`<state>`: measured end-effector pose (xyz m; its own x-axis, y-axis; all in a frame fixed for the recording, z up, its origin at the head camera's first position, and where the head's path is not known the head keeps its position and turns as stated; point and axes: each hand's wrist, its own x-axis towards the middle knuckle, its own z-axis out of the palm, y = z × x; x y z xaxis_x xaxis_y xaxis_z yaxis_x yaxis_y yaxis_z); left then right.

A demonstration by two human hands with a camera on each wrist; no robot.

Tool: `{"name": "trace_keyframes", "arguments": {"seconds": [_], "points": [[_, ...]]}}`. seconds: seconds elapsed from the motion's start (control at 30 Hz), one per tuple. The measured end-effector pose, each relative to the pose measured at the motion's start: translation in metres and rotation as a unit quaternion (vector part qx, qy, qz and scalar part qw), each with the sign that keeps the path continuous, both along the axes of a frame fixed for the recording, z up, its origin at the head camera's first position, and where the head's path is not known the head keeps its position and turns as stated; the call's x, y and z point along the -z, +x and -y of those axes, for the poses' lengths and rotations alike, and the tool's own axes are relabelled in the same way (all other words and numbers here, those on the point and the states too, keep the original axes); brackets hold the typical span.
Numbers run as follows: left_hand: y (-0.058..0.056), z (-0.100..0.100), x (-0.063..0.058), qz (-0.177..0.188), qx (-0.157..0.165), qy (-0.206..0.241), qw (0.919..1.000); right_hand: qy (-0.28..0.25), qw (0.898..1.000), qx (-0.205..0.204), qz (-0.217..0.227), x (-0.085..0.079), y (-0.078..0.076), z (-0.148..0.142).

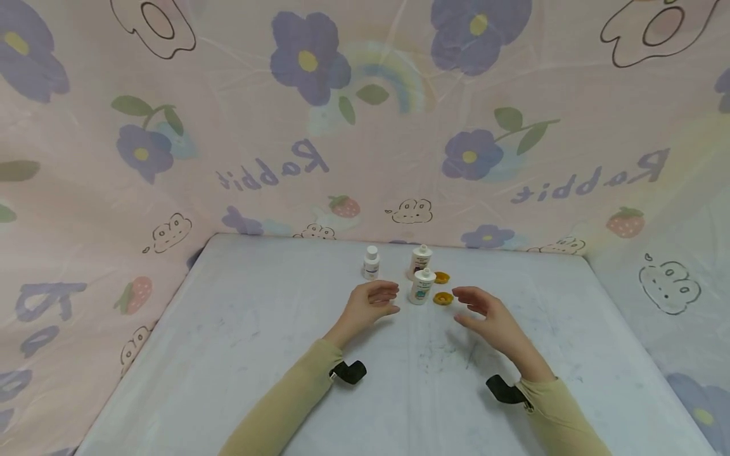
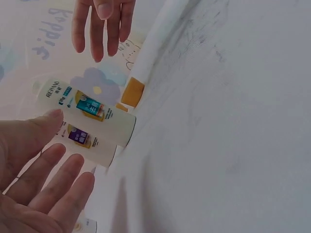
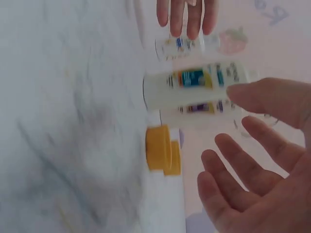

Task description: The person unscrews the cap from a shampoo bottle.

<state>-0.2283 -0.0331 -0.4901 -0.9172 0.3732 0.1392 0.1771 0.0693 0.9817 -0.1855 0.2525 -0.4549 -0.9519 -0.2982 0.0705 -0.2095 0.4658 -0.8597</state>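
1. From here, I see the left hand (image 1: 367,303), thumb and fingers loosely apart, just beside the teal-label bottle (image 1: 421,291).
2. The right hand (image 1: 489,318) has its thumb and fingers apart too, just beside the front orange cap (image 1: 443,299).
3. The teal-label bottle stands up on the bench (image 1: 228,323), between the hands.
4. The purple-label bottle (image 1: 421,256) stands behind it, near the back orange cap (image 1: 442,277).
5. A small white bottle (image 1: 371,266) stands behind the left hand.
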Motion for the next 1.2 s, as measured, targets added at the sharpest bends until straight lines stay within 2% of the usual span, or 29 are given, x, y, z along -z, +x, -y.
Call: {"name": "trace_keyframes", "arguments": {"seconds": [0.2, 0.37, 0.6, 0.83, 1.03, 1.2], "points": [[0.011, 0.017, 0.001, 0.019, -0.001, -0.001, 0.9998, -0.021, 0.999, -0.038, -0.021, -0.005, 0.011, 0.015], [0.017, 0.03, 0.0, 0.03, 0.0, 0.003, 0.9996, -0.031, 0.997, -0.057, -0.038, -0.008, 0.014, 0.031], [0.021, 0.045, 0.005, 0.031, -0.01, 0.012, 0.9994, -0.046, 0.995, -0.083, -0.016, -0.008, 0.017, 0.067], [0.022, 0.059, 0.013, 0.038, -0.023, 0.009, 0.999, -0.062, 0.991, -0.114, -0.018, -0.028, 0.026, 0.099], [0.018, 0.065, 0.012, 0.034, -0.057, -0.004, 0.9978, -0.058, 0.993, -0.098, -0.024, -0.028, 0.016, 0.113], [0.011, 0.068, 0.009, 0.043, -0.079, -0.01, 0.9959, -0.06, 0.995, -0.066, -0.045, -0.009, -0.005, 0.119]]}}
